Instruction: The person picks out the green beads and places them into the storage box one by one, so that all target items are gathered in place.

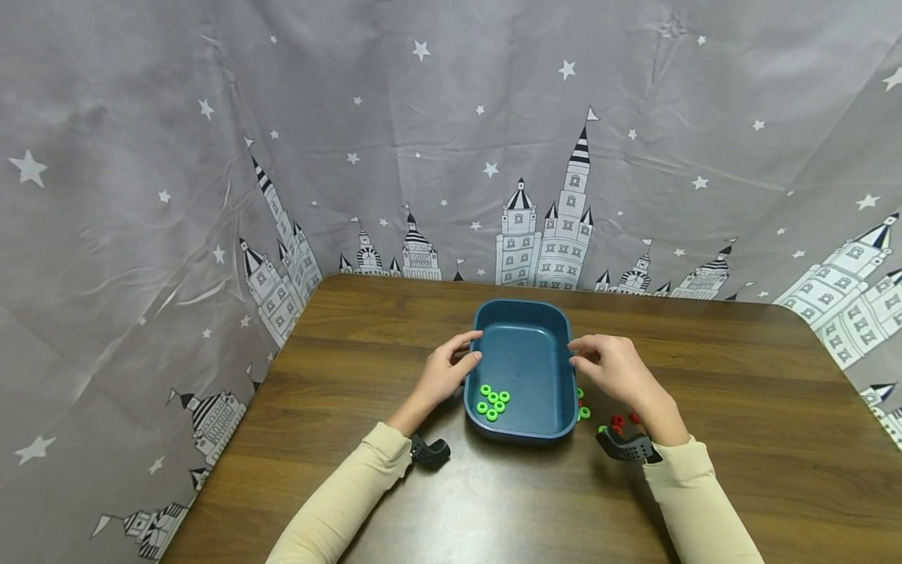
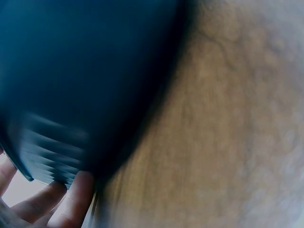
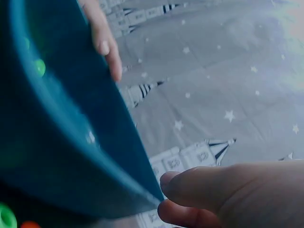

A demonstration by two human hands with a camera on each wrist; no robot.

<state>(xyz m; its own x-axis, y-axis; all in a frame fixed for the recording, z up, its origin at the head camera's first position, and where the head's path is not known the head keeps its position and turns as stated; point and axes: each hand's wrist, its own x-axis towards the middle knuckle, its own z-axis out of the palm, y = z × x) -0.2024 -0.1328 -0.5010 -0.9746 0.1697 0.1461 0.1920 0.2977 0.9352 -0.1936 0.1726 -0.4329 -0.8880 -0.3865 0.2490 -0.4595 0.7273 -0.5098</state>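
Note:
A dark blue rectangular bin (image 1: pixel 519 368) stands between the two hands, several green ring-shaped beads (image 1: pixel 493 398) in its near left corner. At its left side is my left hand (image 1: pixel 444 368), fingertips right at the rim. In the left wrist view, fingers (image 2: pixel 76 202) of that hand lie against the ridged outer wall. My right hand (image 1: pixel 616 364) is at the opposite side, with thumb and forefinger tips at the right rim. The right wrist view shows its thumb (image 3: pixel 190 187) beside the rim's corner, and the left hand's fingers (image 3: pixel 102 45) along the far rim.
Several green beads (image 1: pixel 585 413) and red beads (image 1: pixel 618 421) lie on the wooden table (image 1: pixel 366 337) right of the bin, partly hidden by the right hand and wrist. A grey curtain (image 1: pixel 423 125) printed with castles and stars hangs behind and left of the table.

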